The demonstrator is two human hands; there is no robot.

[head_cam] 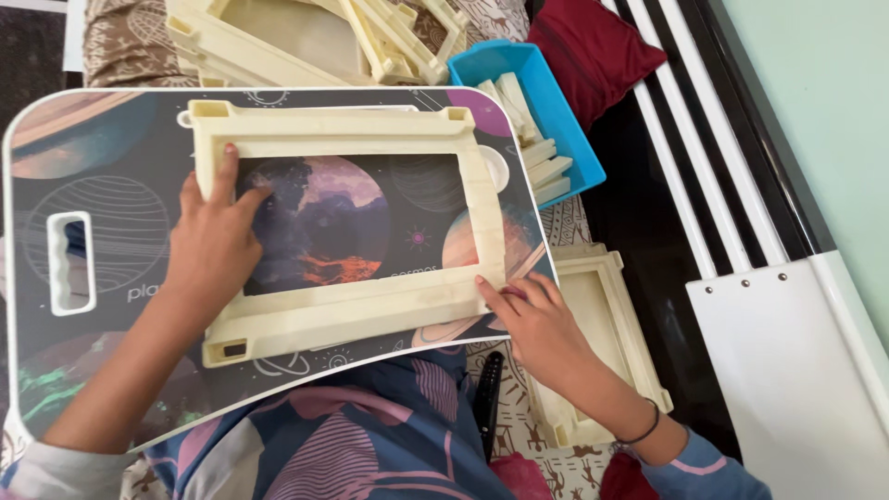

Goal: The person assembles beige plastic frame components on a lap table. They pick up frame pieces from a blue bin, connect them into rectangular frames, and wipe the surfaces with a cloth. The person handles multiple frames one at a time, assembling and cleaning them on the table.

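Note:
A cream plastic rectangular frame (361, 134) lies flat on a lap tray (102, 185) printed with planets. My left hand (215, 239) rests on the frame's left side, fingers spread and pressing down on it. My right hand (537, 324) touches the frame's lower right corner with its fingertips. Neither hand is closed around anything.
A blue bin (546, 88) with several cream strips sits at the back right. More cream frames (306, 37) are piled behind the tray, and another (602, 324) lies to the right. A red cushion (593, 46), a black remote (488, 398) and a white rail (778, 315) are nearby.

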